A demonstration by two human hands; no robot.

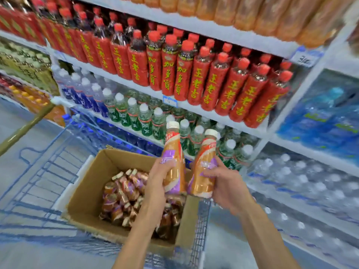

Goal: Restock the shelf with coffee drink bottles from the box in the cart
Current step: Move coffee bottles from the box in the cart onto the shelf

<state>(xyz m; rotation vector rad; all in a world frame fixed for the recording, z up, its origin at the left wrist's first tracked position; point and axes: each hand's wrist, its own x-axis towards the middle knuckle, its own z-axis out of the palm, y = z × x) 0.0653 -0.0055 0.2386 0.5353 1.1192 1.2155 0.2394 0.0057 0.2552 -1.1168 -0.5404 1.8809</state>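
L hand [161, 171] grips a coffee drink bottle [175, 152] round its lower half, cap near 12 o'clock. R hand [223, 181] grips a 2nd bottle [204, 167], cap tipped to 1 o'clock. The bases almost meet over the 3 o'clock edge of the box [87, 191]. The box sits in the blue wire cart [48, 171] w/ loose coffee bottles [126, 191] inside. The shelf [213, 115] runs from 10 to 3 o'clock: red-label bottles [196, 82] up top, green bottles [145, 121] below.
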